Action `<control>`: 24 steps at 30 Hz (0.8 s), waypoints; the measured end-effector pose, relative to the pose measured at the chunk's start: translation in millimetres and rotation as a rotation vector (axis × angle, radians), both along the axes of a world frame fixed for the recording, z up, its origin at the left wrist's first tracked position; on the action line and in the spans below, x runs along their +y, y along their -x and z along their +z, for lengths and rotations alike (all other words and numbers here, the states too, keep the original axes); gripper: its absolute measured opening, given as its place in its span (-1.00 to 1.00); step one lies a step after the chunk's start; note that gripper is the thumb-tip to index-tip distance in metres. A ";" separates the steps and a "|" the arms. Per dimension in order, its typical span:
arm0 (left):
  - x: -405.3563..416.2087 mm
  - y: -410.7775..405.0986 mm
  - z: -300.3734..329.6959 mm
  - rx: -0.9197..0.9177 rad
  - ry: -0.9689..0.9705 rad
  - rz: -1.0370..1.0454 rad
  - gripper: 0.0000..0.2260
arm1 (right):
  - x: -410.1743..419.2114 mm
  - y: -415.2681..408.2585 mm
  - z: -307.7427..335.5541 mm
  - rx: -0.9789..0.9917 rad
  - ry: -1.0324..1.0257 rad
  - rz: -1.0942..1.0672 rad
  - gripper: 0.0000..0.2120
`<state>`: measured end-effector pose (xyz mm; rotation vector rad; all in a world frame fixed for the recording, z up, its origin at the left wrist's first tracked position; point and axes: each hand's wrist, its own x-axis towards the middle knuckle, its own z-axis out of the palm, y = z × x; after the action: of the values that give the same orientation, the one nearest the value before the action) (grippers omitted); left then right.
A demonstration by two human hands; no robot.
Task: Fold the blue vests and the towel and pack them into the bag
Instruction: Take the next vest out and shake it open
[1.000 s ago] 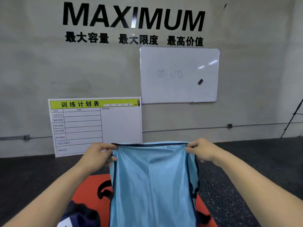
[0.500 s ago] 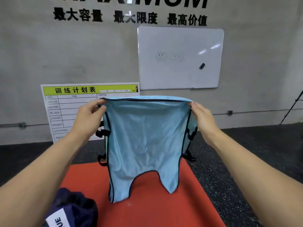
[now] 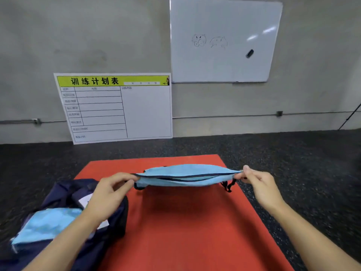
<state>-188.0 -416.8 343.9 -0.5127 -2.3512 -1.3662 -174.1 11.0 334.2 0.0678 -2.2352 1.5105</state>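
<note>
Change: 0.5 s ago the blue vest (image 3: 187, 174) hung full length from both hands at chest height; now it is low over the red mat (image 3: 175, 222), stretched flat and seen edge-on, its lower part lying toward 12 o'clock.
Left hand: the left hand (image 3: 109, 192) pinches the vest's left corner between thumb and fingers, at 9 o'clock of the cloth.
Right hand: the right hand (image 3: 257, 182) pinches the right corner, at 3 o'clock.
Vest place: held just above the mat's far half; whether its far part already touches the mat I cannot tell.
Bag: the dark blue bag (image 3: 64, 222) sits at 8 o'clock of the vest, on the mat's left edge, with 1 light blue folded piece (image 3: 45, 225) in its mouth.
Meaning: judging by this, the vest is being laid out for folding; folding and packing it are not yet done.
Background: a whiteboard (image 3: 224, 40) and a schedule board (image 3: 117, 106) stand against the wall.
</note>
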 end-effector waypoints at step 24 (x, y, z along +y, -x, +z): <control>-14.8 -70.4 -194.8 -0.079 0.628 -0.105 -0.64 | 29.8 -77.6 -176.5 -0.279 -0.733 0.144 -0.74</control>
<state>-117.6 -431.7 149.1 -0.7687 -2.8395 -0.6633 -96.5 40.8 157.7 0.2546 -2.9544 0.7131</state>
